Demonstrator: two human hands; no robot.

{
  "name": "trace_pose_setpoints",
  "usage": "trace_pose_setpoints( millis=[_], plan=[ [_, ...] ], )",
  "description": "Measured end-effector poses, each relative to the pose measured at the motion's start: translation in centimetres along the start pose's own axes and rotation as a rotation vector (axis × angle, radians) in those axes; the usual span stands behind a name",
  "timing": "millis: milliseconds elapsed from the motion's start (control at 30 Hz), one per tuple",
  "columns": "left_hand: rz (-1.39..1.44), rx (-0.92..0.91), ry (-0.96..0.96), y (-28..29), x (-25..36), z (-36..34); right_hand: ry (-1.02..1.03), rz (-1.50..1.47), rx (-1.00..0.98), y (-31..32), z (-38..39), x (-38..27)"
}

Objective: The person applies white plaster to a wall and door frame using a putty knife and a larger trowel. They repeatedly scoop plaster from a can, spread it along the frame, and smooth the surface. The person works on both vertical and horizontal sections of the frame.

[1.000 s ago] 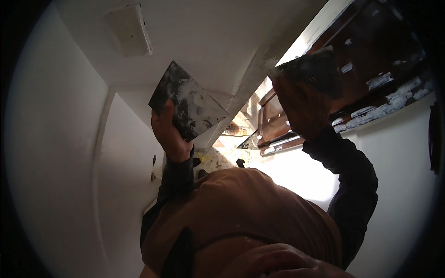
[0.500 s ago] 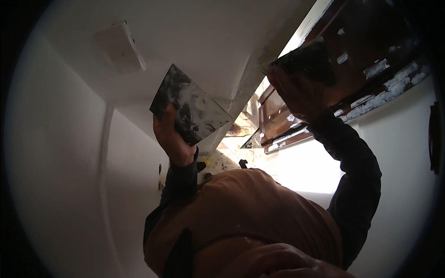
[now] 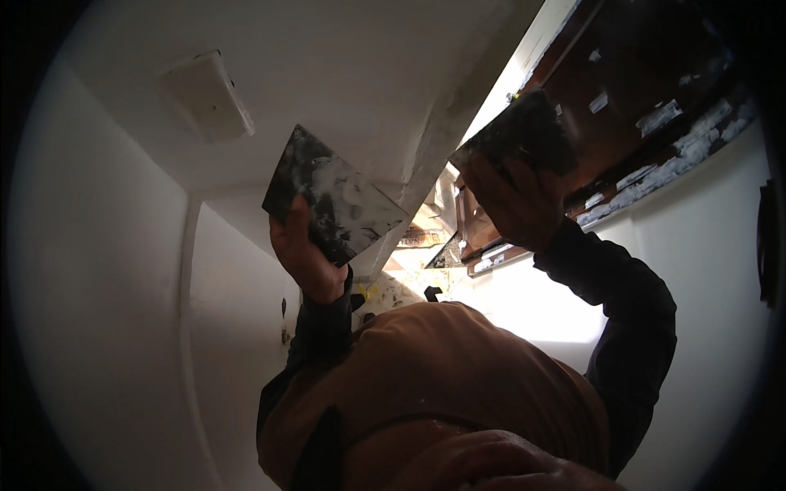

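My left hand [image 3: 309, 250] is closed around the near edge of a dark, flat, four-sided plastering blade [image 3: 327, 192]. White plaster is smeared over its face. To the right, my raised right hand [image 3: 520, 200] grips a second dark flat plastering blade [image 3: 532, 123]. Its left corner overlaps the edge of a white wall [image 3: 434, 131]; whether it touches the wall I cannot tell. My fingers lie against the blade, and its handle is hidden.
Right of the wall edge is a dark brown wooden door [image 3: 622, 65] with white smears. A pale switch plate [image 3: 209, 94] sits on the wall at upper left. White walls close in on both sides. Below, the brightly lit floor [image 3: 401, 282] is spotted and littered.
My right hand has moved left and down with its blade, from in front of the wooden door toward the wall edge. The left hand and its blade sit slightly lower.
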State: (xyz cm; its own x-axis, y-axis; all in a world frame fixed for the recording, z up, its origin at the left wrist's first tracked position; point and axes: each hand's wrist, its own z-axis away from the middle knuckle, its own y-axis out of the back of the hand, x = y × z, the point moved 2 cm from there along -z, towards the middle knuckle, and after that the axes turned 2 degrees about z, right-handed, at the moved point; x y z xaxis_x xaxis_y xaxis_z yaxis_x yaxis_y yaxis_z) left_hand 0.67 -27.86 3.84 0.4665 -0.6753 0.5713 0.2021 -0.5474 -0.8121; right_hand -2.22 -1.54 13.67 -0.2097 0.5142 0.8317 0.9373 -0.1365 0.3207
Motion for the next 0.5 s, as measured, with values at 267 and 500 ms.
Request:
trace_pose_setpoints(
  millis=[267, 500],
  plan=[
    [-0.019, -0.015, -0.001, -0.5, 0.3, -0.1, 0.11, 0.109, -0.072, -2.4, 0.3, 0.8],
    [0.014, 0.042, 0.014, -1.0, 0.9, 0.6, 0.008, 0.082, 0.039, 0.1, -0.4, 1.5]
  ],
)
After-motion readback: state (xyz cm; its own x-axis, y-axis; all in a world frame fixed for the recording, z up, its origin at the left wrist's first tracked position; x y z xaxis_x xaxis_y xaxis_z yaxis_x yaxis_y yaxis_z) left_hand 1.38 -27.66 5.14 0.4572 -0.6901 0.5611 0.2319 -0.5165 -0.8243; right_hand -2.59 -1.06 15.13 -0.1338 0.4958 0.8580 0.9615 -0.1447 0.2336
